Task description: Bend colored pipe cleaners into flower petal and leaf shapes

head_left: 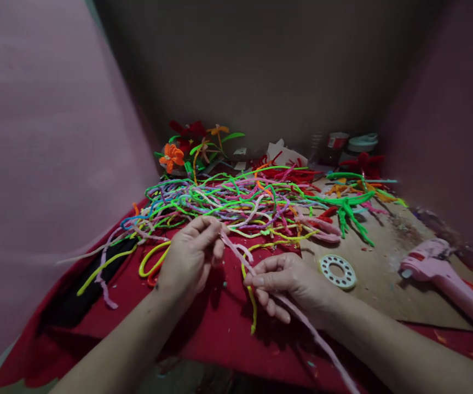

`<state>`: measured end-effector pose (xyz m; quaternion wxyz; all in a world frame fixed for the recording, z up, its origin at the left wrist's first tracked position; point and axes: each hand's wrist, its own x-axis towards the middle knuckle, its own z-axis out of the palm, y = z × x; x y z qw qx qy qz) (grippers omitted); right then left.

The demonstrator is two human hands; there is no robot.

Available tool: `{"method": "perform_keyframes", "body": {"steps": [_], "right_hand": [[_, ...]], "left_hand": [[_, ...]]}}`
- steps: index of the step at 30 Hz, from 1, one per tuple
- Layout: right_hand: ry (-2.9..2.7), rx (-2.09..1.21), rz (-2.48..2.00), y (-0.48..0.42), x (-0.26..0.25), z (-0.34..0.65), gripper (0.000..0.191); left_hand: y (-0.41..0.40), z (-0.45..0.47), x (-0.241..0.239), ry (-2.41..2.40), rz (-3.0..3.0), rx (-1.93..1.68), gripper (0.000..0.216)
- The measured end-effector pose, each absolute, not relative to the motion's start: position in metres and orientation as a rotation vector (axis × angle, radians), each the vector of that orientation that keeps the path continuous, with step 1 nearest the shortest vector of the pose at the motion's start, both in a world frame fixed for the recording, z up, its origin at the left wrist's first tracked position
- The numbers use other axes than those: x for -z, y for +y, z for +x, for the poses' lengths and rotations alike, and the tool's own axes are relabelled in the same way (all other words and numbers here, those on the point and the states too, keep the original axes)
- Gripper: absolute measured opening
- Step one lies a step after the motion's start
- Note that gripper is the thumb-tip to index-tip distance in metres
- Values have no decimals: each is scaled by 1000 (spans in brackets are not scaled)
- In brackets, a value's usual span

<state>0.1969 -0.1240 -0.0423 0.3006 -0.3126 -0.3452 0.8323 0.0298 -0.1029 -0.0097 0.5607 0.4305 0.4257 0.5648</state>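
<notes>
A long pale pink pipe cleaner (316,336) runs between both hands and trails down past the bottom edge. My left hand (193,249) pinches its upper end between thumb and fingers. Lower and to the right, my right hand (280,282) is closed on the same strand, with a short bent loop of pink showing between the hands. Just behind my fingers lies a big tangle of coloured pipe cleaners (228,200), in green, purple, pink and yellow. One yellow pipe cleaner (253,312) hangs down behind the pink one.
A pink glue gun (433,268) lies on a brown board (380,290) at right, near a pale ring with holes (338,272). Orange and red pipe-cleaner flowers (172,158) stand at the back left. A red cloth (203,334) covers the table. Pink walls flank both sides.
</notes>
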Motion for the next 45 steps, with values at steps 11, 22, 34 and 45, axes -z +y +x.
{"method": "perform_keyframes", "body": {"steps": [11,22,34,45], "right_hand": [[-813,-2222,-715,-119,47,202,13],[-649,-2065,-471,-115,47,206,22],[-851,-1871,-652,-117,46,200,19],[-886,-1959,-614,-114,48,202,22]], "left_hand": [[-113,45,19,893,962,-949,14],[-99,40,19,984,997,-1061,18],[-102,48,15,973,1059,-975,15],[-96,59,3,943,1101,-794,26]]}}
